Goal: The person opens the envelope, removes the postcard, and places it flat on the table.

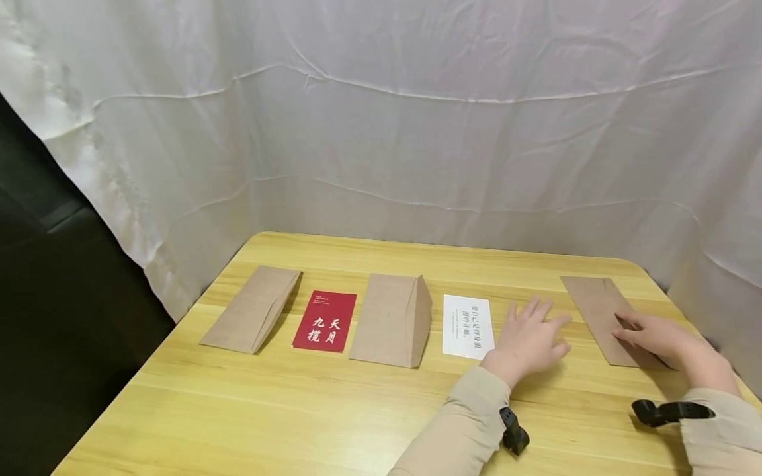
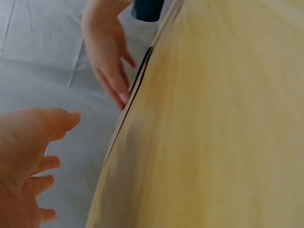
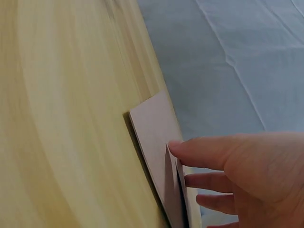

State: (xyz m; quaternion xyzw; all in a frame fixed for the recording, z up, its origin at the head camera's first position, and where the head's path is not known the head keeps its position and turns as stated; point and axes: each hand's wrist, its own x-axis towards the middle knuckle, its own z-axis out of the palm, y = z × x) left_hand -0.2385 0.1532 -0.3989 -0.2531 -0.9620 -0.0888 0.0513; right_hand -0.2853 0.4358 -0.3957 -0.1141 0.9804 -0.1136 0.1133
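A brown paper envelope lies at the right of the table. My right hand is at its right side, thumb and fingers pinching the paper near the flap. In the right wrist view the thumb tip is on the face of the envelope, with the fingers beside its edge. My left hand hovers over the table between that envelope and a white card with printed characters. Its fingers are spread and hold nothing, as the left wrist view of the left hand also shows.
Left of the white card lie a second brown envelope with its flap raised, a red card with white characters, and a third envelope. The wooden table is bordered by a pale curtain.
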